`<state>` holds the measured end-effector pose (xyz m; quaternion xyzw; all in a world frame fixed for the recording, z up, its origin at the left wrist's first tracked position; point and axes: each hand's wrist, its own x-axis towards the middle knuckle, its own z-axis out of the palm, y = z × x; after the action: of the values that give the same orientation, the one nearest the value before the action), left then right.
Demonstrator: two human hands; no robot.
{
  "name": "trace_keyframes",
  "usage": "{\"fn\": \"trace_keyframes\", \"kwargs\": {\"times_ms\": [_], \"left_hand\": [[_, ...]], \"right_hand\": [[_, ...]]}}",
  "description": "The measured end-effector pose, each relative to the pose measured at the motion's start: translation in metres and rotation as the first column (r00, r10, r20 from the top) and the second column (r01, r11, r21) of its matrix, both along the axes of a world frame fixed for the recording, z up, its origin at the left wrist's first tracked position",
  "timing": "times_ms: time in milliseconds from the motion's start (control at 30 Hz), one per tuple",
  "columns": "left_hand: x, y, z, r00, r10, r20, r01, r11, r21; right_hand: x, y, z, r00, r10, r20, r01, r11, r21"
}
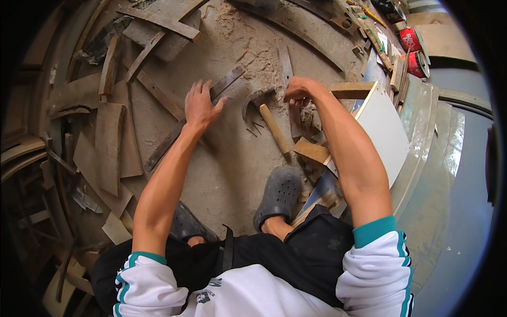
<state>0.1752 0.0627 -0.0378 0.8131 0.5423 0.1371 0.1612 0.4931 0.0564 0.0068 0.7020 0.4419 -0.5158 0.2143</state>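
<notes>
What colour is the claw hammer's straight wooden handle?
The straight wooden handle is pale tan, clearest in the head view.

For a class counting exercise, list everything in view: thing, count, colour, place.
Claw hammer: one, dark and tan, centre
Nails: a few, dark, beside hammer
Wood scraps: many, brown, left, top and right
Sawdust: uncounted, tan, top
Panel: one, white, right
Cans: two, red, upper right
Sheets: several, greyish, far right
Floor: one, brownish, beneath
Clogs: two, dark grey, lower middle
Trousers: one, black, bottom
Shirt: one, white and teal, bottom
Left hand: one, bare, over a brown strip
Right hand: one, bare, at another strip
Forearms: two, bare, below hands
</notes>
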Motion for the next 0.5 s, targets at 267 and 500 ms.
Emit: {"fn": "trace_keyframes", "kwargs": {"times_ms": [267,500], "left_hand": [[0.032,-0.059,0.011,0.917,-0.188,0.351,0.156,0.981,0.12],[-0.005,-0.053,0.008,0.935,0.033,0.354,-0.155,0.933,0.325]], "right_hand": [[-0.057,-0.043,-0.007,0.98,0.185,0.075,-0.182,0.982,-0.05],[-0.12,-0.098,-0.011,0.976,0.162,0.142,-0.215,0.758,0.615]]}}
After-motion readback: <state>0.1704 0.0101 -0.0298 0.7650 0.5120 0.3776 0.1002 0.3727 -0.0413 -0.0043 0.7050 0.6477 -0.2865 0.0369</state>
